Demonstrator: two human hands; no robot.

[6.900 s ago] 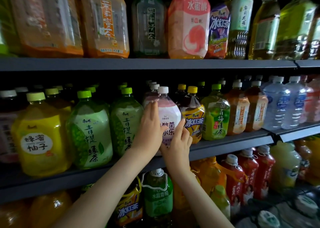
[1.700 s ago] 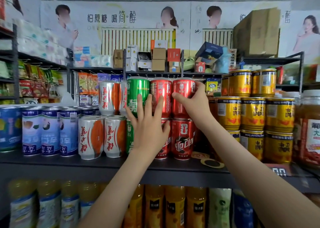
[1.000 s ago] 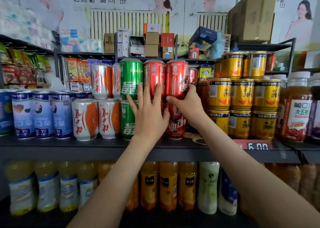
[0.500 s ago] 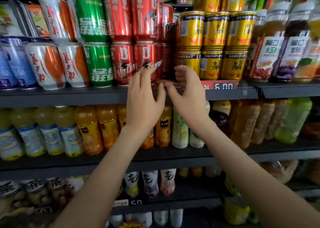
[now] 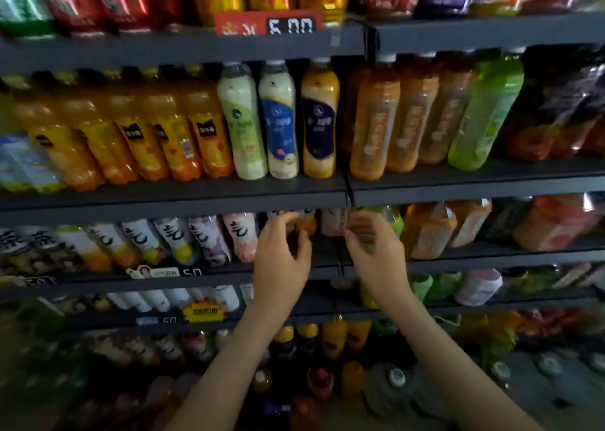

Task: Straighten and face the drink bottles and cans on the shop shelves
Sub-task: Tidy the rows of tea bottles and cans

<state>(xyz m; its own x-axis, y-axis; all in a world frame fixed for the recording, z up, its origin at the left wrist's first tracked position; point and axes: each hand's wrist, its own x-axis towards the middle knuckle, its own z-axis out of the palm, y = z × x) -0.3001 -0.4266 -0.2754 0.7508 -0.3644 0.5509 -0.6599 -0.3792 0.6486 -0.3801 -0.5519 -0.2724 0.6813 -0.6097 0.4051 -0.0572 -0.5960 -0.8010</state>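
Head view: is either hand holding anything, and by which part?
The right hand grips a brownish bottle by its lower body. The left hand curls at an orange-bottomed bottle; blur hides whether it grips.

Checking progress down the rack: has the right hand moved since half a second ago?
Yes. The right hand dropped from beside the red price tag to bottles two shelves lower.

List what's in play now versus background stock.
In play: left hand at orange bottle; right hand at brown bottle; grips blurred.
Background: price tag, white bottles, green bottle.
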